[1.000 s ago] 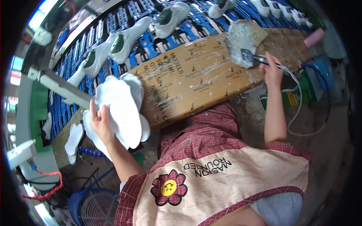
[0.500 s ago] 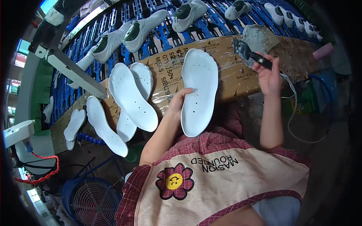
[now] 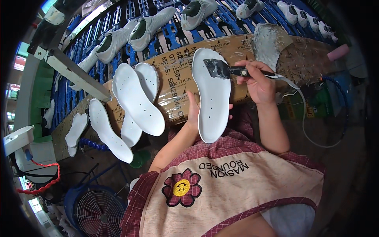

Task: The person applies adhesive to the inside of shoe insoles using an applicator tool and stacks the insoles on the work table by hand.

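Observation:
My left hand (image 3: 193,111) supports a white shoe sole (image 3: 211,118) from underneath, its thumb beside the left edge and fingertips showing past the right edge. The sole has small holes and lies tilted lengthwise toward me, over the cardboard's near edge. In my right hand (image 3: 258,82) is a brush (image 3: 217,69) with a wide dark head smeared with white and a black handle, from which a pale cable or tube (image 3: 303,114) runs. Its head rests on the upper part of the sole. To the left lie several more white soles (image 3: 138,100), some overlapping.
The cardboard-covered ledge (image 3: 169,65) holds a patch of whitish residue (image 3: 266,43) and a pink roll (image 3: 338,53). Beyond it, blue racks (image 3: 169,37) carry several white shoes (image 3: 152,29). A white metal post (image 3: 79,75) stands left; a blue fan (image 3: 96,209) is below.
My right hand has brought the brush left from the residue patch onto the sole. My left hand has shifted its grip underneath, and the sole has moved slightly right.

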A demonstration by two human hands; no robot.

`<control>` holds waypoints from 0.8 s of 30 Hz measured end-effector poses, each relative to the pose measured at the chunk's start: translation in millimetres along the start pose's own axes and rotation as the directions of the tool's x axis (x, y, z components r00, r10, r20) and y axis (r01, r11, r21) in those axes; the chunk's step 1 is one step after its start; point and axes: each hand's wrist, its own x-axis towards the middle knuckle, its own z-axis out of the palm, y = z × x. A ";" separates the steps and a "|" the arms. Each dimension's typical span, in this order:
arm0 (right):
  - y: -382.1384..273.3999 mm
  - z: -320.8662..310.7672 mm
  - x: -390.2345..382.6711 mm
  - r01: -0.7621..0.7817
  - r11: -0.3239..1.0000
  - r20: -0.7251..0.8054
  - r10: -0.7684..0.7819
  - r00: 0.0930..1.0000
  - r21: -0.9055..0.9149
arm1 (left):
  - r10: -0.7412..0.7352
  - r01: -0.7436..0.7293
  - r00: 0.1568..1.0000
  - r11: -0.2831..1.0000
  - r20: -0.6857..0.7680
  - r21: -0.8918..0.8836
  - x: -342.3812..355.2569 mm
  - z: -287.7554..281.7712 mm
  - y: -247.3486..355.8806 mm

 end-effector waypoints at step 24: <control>-28.8 114.1 -2.9 0.541 0.532 0.414 -0.349 0.841 -0.651 | 0.522 -0.327 0.850 0.423 0.068 0.845 -8.4 44.0 28.5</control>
